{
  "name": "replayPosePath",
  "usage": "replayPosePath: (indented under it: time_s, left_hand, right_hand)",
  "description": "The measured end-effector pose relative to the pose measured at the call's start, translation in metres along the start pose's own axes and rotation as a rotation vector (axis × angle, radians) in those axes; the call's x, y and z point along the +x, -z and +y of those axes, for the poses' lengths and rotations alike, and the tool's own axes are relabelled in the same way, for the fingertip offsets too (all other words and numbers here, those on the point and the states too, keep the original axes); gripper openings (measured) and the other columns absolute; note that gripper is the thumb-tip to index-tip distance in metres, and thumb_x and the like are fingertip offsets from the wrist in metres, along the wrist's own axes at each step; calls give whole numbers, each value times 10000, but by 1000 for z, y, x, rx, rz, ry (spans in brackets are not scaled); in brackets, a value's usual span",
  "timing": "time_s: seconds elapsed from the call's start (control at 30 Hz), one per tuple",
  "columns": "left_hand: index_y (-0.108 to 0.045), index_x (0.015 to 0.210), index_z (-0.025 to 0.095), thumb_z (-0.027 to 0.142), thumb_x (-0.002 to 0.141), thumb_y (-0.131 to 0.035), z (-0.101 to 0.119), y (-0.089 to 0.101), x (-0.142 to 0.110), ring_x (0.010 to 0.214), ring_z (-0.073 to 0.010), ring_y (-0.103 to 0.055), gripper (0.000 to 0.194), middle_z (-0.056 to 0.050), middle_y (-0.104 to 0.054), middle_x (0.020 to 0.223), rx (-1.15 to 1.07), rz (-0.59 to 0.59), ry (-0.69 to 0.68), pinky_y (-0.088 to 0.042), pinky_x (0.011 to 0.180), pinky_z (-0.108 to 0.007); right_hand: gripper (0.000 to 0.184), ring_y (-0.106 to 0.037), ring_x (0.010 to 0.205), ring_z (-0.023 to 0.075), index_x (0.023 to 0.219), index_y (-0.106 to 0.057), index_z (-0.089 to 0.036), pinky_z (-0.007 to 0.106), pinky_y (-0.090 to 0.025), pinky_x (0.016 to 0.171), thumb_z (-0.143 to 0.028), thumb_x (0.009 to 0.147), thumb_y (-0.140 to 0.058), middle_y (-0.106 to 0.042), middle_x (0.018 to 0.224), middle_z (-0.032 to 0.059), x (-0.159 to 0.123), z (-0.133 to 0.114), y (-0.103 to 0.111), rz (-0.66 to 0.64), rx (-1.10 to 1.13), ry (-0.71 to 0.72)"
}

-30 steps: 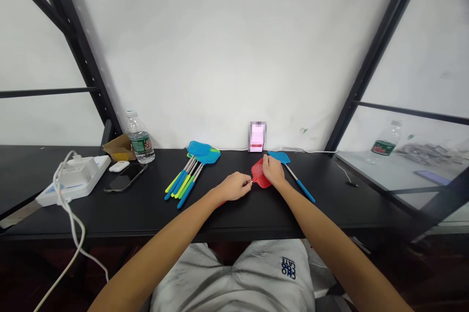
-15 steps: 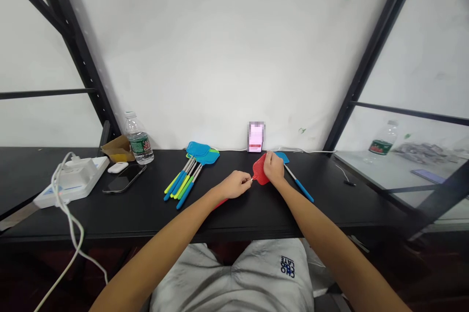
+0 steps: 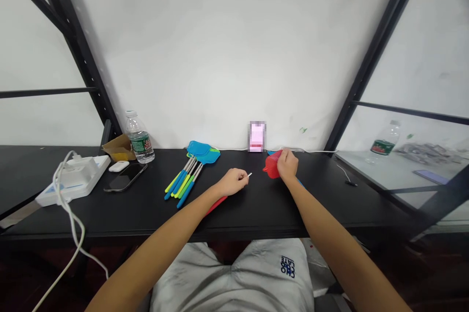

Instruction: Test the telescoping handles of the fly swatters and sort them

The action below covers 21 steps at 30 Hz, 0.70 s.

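My left hand (image 3: 234, 182) is closed round the metal rod of a red fly swatter handle (image 3: 217, 204); the bare rod tip pokes out past the fingers. In my right hand (image 3: 287, 163) is the red mesh fly swatter head (image 3: 272, 164), gripped at its broad edge, its narrow socket pointing left. Head and rod are apart. Behind my right hand and forearm lies a blue fly swatter (image 3: 301, 183), mostly hidden. To the left of my left hand, several fly swatters with blue, yellow and green grips (image 3: 190, 175) lie in a fanned pile, blue heads on top.
A pixelated phone (image 3: 257, 137) stands against the wall. On the left are a water bottle (image 3: 139, 140), a cardboard box (image 3: 119, 148), a white case (image 3: 118, 166), a dark phone (image 3: 126, 177) and a white power strip (image 3: 82, 182) with cables. A short cable (image 3: 348, 179) lies right.
The red swatter head has come off the rod and moved right with my right hand. My left hand has shifted slightly left with the handle.
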<state>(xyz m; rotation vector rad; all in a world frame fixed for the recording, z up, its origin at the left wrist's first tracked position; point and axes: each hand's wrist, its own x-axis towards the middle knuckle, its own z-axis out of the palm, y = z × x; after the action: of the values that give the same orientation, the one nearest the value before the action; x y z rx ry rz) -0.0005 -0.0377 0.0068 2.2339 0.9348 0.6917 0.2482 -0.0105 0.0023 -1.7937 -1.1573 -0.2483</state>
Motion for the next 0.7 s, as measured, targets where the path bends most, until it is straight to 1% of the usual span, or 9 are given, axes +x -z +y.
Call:
replayPosePath:
  time_s: [0.07, 0.17, 0.23, 0.3, 0.5, 0.7]
  left_hand:
    - [-613, 694, 158, 331, 830, -484, -2, 0, 0, 576, -110, -500, 255, 1, -589, 620, 96, 35, -30, -335, 554, -228]
    - [-617, 693, 169, 347, 829, -502, -3, 0, 0, 559, -113, -482, 251, 1, -594, 621, 217, 49, -41, -309, 543, -239]
    - [-617, 697, 175, 360, 829, -512, -3, 0, -1, 559, -116, -484, 250, -1, -600, 626, 257, 49, -39, -299, 539, -244]
    - [-616, 697, 179, 369, 834, -513, -2, 0, -2, 563, -118, -489, 256, -2, -603, 630, 277, 51, -41, -295, 540, -246]
    - [-631, 710, 177, 376, 843, -517, -1, 0, -2, 580, -123, -506, 265, -11, -624, 659, 314, 42, -24, -300, 542, -248]
    - [-655, 736, 176, 376, 850, -515, -1, 0, -1, 600, -129, -522, 269, -18, -645, 683, 343, 29, -9, -311, 553, -244]
  right_hand:
    - [457, -598, 762, 225, 938, -665, -132, 293, -331, 683, -349, 999, -267, -686, 861, 147, -3, -4, -3, -70, -45, 35]
    - [420, -606, 788, 218, 953, -664, -130, 285, -347, 695, -355, 995, -312, -681, 864, 143, -9, -11, -9, -195, -127, 80]
    - [401, -615, 810, 219, 954, -668, -135, 285, -365, 707, -355, 989, -335, -681, 876, 142, -11, -12, -11, -277, -186, 99]
    - [394, -627, 829, 225, 958, -672, -139, 292, -385, 719, -349, 985, -339, -683, 898, 145, -12, -12, -13, -332, -250, 101]
    - [380, -643, 924, 251, 1015, -671, -116, 313, -433, 785, -308, 980, -345, -679, 1001, 168, -11, -9, -18, -392, -400, 135]
    - [377, -627, 981, 250, 1000, -673, -94, 303, -439, 821, -282, 980, -346, -658, 1061, 182, -12, -8, -24, -402, -454, 175]
